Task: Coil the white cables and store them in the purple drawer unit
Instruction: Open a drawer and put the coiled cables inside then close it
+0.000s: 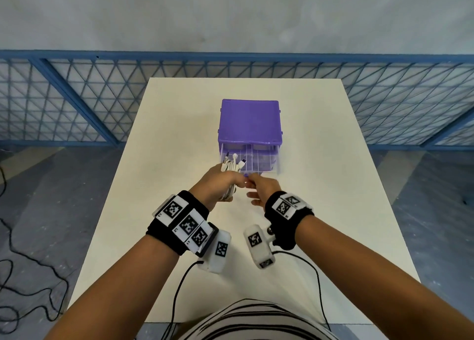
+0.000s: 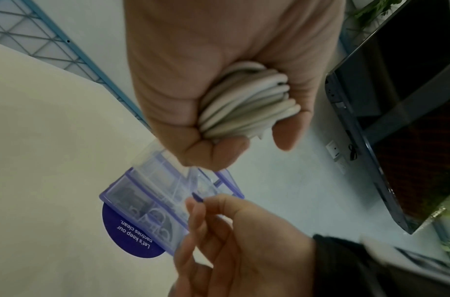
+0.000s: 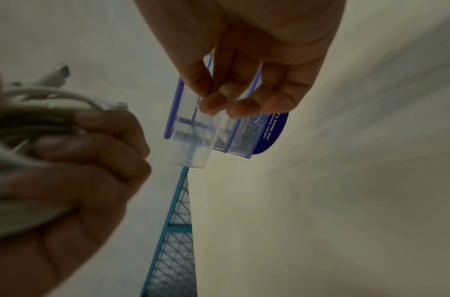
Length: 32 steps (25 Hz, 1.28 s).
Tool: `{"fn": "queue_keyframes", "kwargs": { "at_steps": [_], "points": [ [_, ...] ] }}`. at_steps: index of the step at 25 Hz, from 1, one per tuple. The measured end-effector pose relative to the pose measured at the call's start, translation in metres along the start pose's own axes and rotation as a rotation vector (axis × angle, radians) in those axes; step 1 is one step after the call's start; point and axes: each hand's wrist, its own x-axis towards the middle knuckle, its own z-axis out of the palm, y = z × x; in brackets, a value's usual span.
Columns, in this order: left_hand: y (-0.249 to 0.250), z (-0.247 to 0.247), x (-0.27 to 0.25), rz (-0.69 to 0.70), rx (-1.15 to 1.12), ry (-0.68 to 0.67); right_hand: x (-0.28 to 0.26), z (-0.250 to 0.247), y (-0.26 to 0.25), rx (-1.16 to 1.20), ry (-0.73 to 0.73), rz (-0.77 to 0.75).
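White cables (image 1: 229, 171), bunched in loops, sit gripped in the left hand (image 1: 218, 183) just beside the open top drawer (image 1: 252, 160) of the purple drawer unit (image 1: 250, 121) on the table (image 1: 333, 186). Drawer contents blurred. Right hand (image 1: 264, 188) pinches the small handle at the drawer front, arms extended.

Drawer unit (image 1: 250, 120) glossy purple plastic; drawer (image 1: 259, 160) clear plastic; cables (image 2: 246, 106) smooth.

White table (image 1: 320, 186), blue mesh fence (image 1: 77, 96), grey floor (image 1: 38, 198).
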Motion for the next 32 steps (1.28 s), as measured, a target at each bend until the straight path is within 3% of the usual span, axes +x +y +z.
{"fn": "queue_keyframes", "kwargs": {
  "at_steps": [7, 11, 16, 21, 26, 29, 32],
  "points": [
    [-0.008, 0.009, -0.011, -0.012, 0.018, 0.03, -0.027, -0.018, 0.033, -0.112, -0.078, 0.065],
    [-0.01, 0.011, -0.015, -0.006, 0.013, 0.025, -0.025, -0.037, 0.04, -0.052, -0.013, 0.147],
    [-0.004, 0.016, -0.009, -0.001, 0.042, 0.031, -0.014, -0.052, 0.024, 0.127, 0.183, -0.083],
    [0.009, 0.024, 0.006, 0.029, 0.096, 0.083, -0.013, -0.056, 0.018, 0.102, 0.117, -0.212],
    [0.017, 0.029, 0.03, 0.048, 0.295, 0.165, -0.007, -0.063, 0.012, -0.252, 0.167, -0.372],
    [0.015, 0.034, 0.04, 0.062, 0.521, 0.246, 0.0, -0.066, -0.011, -0.396, 0.186, -0.53],
    [0.009, 0.041, 0.047, 0.099, 0.644, 0.245, 0.011, -0.066, -0.035, -0.615, 0.158, -0.638]
  ]
}}
